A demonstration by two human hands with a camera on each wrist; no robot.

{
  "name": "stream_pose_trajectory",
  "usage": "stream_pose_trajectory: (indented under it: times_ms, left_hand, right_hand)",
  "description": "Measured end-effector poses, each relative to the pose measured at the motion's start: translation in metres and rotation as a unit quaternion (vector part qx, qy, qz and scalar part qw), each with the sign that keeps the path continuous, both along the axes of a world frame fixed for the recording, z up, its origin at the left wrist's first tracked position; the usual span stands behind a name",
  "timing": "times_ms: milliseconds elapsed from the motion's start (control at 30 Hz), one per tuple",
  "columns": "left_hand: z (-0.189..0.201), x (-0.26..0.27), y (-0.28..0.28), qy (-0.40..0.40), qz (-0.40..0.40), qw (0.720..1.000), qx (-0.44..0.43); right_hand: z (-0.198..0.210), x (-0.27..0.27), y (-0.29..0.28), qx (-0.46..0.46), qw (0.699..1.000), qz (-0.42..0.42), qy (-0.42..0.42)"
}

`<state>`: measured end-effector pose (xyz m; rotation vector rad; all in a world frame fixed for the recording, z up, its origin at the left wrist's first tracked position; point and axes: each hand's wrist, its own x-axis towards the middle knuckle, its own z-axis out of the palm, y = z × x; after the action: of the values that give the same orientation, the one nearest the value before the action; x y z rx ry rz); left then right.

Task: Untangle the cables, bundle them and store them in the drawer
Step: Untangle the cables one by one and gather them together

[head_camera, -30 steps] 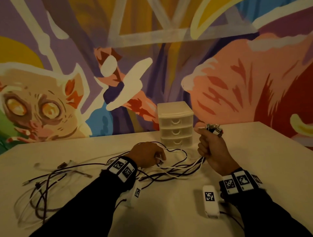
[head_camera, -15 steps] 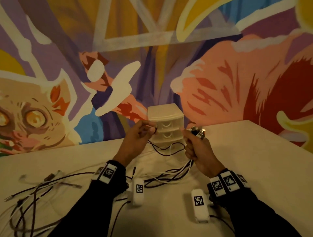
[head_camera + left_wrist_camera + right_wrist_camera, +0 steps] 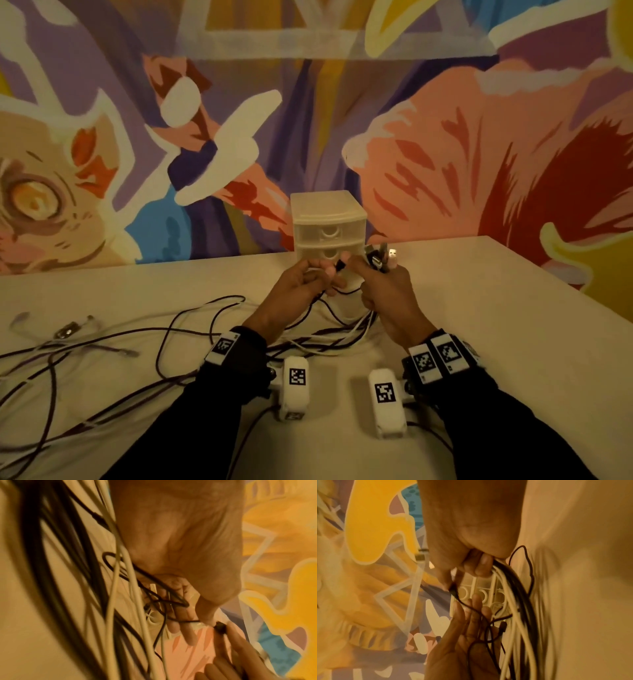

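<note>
My right hand [image 3: 363,274] is raised in front of the drawer unit [image 3: 325,219] and grips a bundle of white and dark cables [image 3: 510,582], their plug ends [image 3: 380,258] sticking up above the fist. Its thumb and forefinger also pinch a small black plug [image 3: 339,265]. My left hand [image 3: 323,270] is right beside it and pinches the thin black cable [image 3: 188,621] just behind that plug [image 3: 220,626]. The bundled cables hang down to the table [image 3: 479,325]. All three drawers [image 3: 481,592] look closed.
A loose tangle of dark and white cables [image 3: 102,342] spreads over the left of the table, with several plugs [image 3: 68,330] lying free. The drawer unit stands against the painted wall. White wrist cameras [image 3: 294,383] hang under both forearms.
My left hand has lifted off the cables on the table and carried a thin black cable up to the right hand. The right hand kept its bundle and now pinches the black plug.
</note>
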<state>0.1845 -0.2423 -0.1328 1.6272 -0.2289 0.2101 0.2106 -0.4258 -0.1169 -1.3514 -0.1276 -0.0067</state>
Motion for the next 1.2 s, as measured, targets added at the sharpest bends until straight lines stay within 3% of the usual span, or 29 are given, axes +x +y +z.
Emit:
stream_pose_trajectory:
  times_ms: [67,133,333,433,500,600,767,933,1033,1200]
  left_hand:
    - [-0.006,0.003,0.001,0.001,-0.004,0.999,0.032]
    - [-0.012,0.005,0.004,-0.015,-0.001,0.998,0.061]
    - [-0.016,0.002,0.011,-0.029,0.027,0.998,0.050]
    - [-0.014,0.000,0.008,-0.014,0.020,0.998,0.052]
    - [-0.013,-0.001,0.006,0.002,0.031,0.997,0.065]
    - [-0.009,-0.004,0.002,-0.012,0.049,0.993,0.103]
    - [0.013,-0.014,0.000,0.001,-0.017,0.983,0.183]
    - [0.036,-0.013,0.022,0.013,-0.048,0.928,0.370]
    - [0.039,-0.016,0.026,0.008,-0.036,0.917,0.397]
    - [0.034,-0.012,0.026,-0.042,0.015,0.924,0.381]
  right_hand:
    - [-0.001,0.006,-0.005,0.071,0.996,-0.051,0.003]
    - [-0.004,0.010,-0.009,0.102,0.994,-0.048,0.009]
    - [-0.010,0.004,-0.008,-0.003,0.997,0.083,0.007]
    - [-0.009,0.005,-0.004,-0.020,0.999,0.044,-0.021]
    - [-0.010,0.010,-0.005,0.056,0.998,-0.009,-0.010]
    - [-0.005,0.016,-0.009,0.172,0.984,0.004,0.049]
    - [-0.006,0.018,-0.013,0.212,0.972,-0.068,0.074]
    - [0.000,0.021,-0.027,0.388,0.919,0.017,0.066]
    - [0.006,0.018,-0.034,0.396,0.913,0.081,0.054]
    - [0.009,0.016,-0.037,0.378,0.921,0.083,0.043]
